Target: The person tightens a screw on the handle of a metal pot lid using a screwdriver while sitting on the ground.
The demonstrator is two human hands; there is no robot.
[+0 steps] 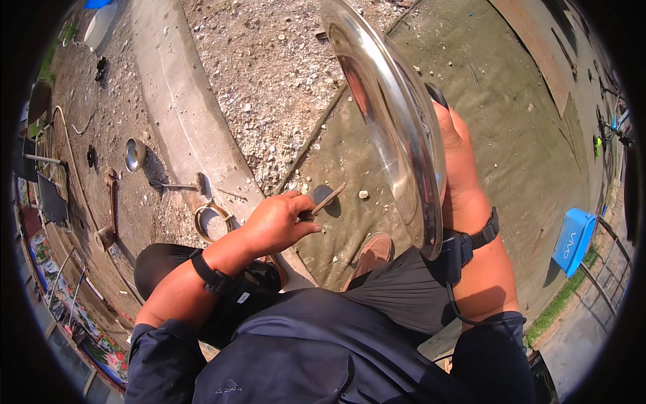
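My right hand (457,145) grips a large, round, shiny metal lid (404,135) from its far side. The lid stands almost edge-on, and a dark piece, perhaps its knob, shows behind it near my fingers. Lower and to the left, my left hand (282,219) is closed around a thin brown stick-like tool (330,198), its tip pointing toward the lid but apart from it. Just beyond that tip is a dark round patch (324,194); I cannot tell whether it is a disc or a shadow.
A hammer (178,186), a small metal bowl (135,155) and a round rimmed container (212,223) lie left of my hands. Farther left is a rusty wrench (112,202). Gravel (249,74) and a concrete strip (182,101) border a green ground sheet (498,141). A blue sign (574,242) stands right.
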